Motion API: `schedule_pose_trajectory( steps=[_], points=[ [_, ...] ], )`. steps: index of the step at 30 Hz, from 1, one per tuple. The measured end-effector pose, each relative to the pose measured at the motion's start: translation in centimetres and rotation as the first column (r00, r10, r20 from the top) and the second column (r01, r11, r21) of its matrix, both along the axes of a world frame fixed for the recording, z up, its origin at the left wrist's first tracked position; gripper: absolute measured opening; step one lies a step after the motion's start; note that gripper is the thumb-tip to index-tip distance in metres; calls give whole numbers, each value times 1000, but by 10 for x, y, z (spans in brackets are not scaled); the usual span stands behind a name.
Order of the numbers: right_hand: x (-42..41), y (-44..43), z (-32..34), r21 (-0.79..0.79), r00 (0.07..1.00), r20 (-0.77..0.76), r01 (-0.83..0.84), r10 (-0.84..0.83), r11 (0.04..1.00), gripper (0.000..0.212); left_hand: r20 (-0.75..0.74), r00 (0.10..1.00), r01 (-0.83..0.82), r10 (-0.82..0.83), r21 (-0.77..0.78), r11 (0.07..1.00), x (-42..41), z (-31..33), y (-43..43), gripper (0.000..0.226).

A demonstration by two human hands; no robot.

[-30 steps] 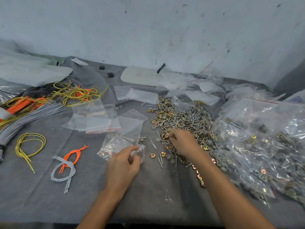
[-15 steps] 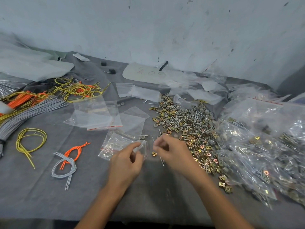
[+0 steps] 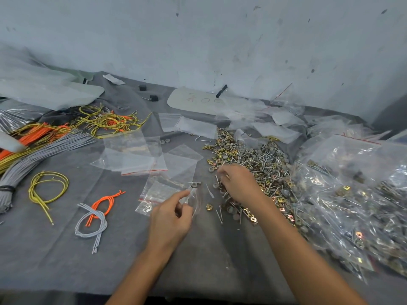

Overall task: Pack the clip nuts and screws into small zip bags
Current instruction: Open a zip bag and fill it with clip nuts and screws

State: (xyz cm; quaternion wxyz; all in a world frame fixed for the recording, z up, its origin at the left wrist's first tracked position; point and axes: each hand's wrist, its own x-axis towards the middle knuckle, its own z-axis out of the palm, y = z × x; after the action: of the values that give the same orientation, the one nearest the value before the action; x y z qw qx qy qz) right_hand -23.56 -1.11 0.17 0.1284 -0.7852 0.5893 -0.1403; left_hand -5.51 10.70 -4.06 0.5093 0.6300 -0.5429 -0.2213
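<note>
Plainly the job is well under way but far from finished. A large heap of filled clear zip bags lies at the right of the grey cloth-covered table. Screws and brass-coloured clips show inside them, so many packs look done. Yet a broad loose pile of silver screws and gold clip nuts covers the cloth in the middle. Several flat empty clear bags lie to its left, so I judge that plenty is left to pack.

The left hand sits near the front of the table, its thumb and forefinger pinching the mouth of a small clear plastic zip bag. That bag is just beside the near-left edge of the pile, and what it contains is too faint to tell.

The right hand reaches palm down over that same edge of the pile, fingers bent onto the hardware, fingertips among the screws. Whether it grips a piece or only touches the heap, I cannot tell. The step in hand looks like picking out parts for the held bag.
</note>
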Motion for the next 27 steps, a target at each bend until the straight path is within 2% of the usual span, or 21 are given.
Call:
schedule_pose_trajectory(
  steps=[2, 4, 9, 12, 15, 17, 19, 21, 24, 27],
  points=[
    [-1, -11, -9, 13, 993, -115, -25, 26, 1000, 25, -14, 1000, -5, 5, -3, 1000, 1, 1, 0, 43],
    [-1, -15, -15, 1, 988, -153, -36, 36, 999, 23, -15, 1000, -5, 5, -10, 1000, 1, 1, 0, 42],
    [-7, -15, -19, -31, 989, -138, -63, 58, 998, 14, -8, 1000, 2, -2, -18, 1000, 1, -1, -1, 42],
    [-9, -9, -22, -45, 989, -105, -105, 100, 993, 17, -9, 1000, 8, -9, -18, 1000, 1, -3, -2, 42],
    [-7, -6, -17, -39, 982, -136, -134, 128, 990, 17, -1, 1000, 21, -21, -14, 1000, 1, -3, -1, 42],
    [-5, 2, -8, -85, 994, -58, -98, 93, 992, 18, 4, 1000, 24, -24, -16, 1000, 1, -3, 0, 42],
    [0, 19, 0, -70, 981, 191, -26, 38, 997, 13, -5, 1000, 15, -15, -16, 1000, 1, -2, 0, 42],
    [12, 46, 4, -3, 919, 389, -61, 57, 998, 9, -8, 1000, 1, -1, -18, 1000, 1, -1, -2, 43],
    [32, 84, -4, -43, 894, 390, -221, 220, 974, 8, 9, 1000, 6, -6, -24, 1000, 1, 0, -3, 42],
    [44, 91, -11, -128, 918, 251, -282, 306, 951, 9, 10, 1000, 5, -5, -18, 1000, 2, 0, -1, 40]
  ],
)
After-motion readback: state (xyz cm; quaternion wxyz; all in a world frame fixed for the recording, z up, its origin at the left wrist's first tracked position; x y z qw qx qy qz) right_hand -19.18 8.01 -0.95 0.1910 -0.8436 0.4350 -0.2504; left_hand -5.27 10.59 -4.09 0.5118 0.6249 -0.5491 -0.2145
